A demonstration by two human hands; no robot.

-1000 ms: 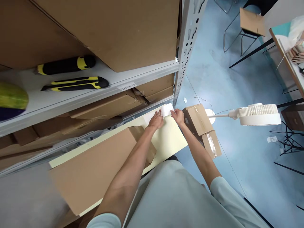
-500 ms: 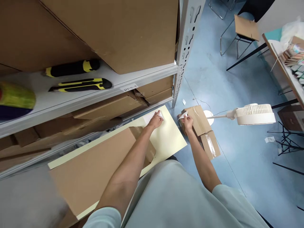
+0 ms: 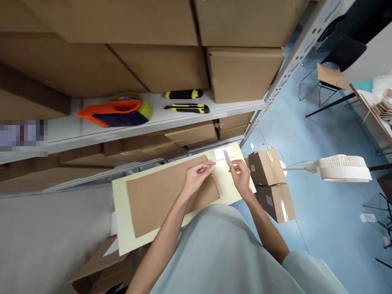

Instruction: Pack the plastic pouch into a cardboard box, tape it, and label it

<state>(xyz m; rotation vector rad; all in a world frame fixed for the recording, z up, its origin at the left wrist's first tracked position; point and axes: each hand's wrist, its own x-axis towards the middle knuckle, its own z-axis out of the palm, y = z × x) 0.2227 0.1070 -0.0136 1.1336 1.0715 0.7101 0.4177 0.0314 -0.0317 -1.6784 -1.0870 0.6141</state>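
My right hand point(image 3: 241, 176) pinches a small white label point(image 3: 227, 157) and holds it up over the pale yellow board point(image 3: 122, 222). My left hand point(image 3: 197, 176) hovers with loosely curled fingers over the right end of the flat brown cardboard box point(image 3: 162, 195) that lies on the board; nothing shows in it. A white stack of labels point(image 3: 223, 153) lies on the board's far right corner, just beyond both hands.
A grey metal shelf rack point(image 3: 171, 118) carries large cardboard boxes, two yellow-black utility knives point(image 3: 187, 108) and an orange-blue-yellow bundle point(image 3: 118, 112). Two taped small boxes point(image 3: 272, 181) sit on the blue floor at right, beside a white fan point(image 3: 343, 168). Chairs and a table stand far right.
My right hand peeled a label off the stack, swung out right, then came back over the board with it. My left hand left the stack and drew back. The view pulled back and shifted.
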